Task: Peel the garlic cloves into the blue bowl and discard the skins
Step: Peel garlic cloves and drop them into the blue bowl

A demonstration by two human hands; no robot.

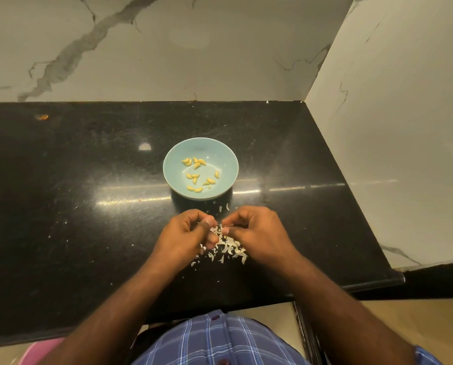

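A pale blue bowl [228, 156] sits on the black polished countertop [75, 206], and everything else is placed from it. Inside the bowl lie a dozen or so peeled garlic cloves [193, 176], yellowish and curved, scattered loosely over its floor: a small cluster toward the far left of the well, a few in the middle, and the rest along the near side. The cloves mostly lie singly, a few touching a neighbour. The bowl holds nothing else that can be made out.

Just on the near side of the bowl, both hands hover close over the counter. The left hand [185, 234] has its fingers curled inward, thumb tip meeting the fingertips, and the right hand [254, 230] is curled the same way, facing it. Their fingertips nearly meet around something small and pale between them; whether this is a clove or only skin cannot be told, as the fingers hide it.

Beneath and just nearer than the hands, a loose heap of white papery garlic skins [229, 248] lies on the counter, with stray flakes trailing toward the bowl's near rim and off to the left.

Behind the bowl rises a grey-veined marble wall [167, 48]. At the near edge of the view is a blue plaid shirt [214, 341].
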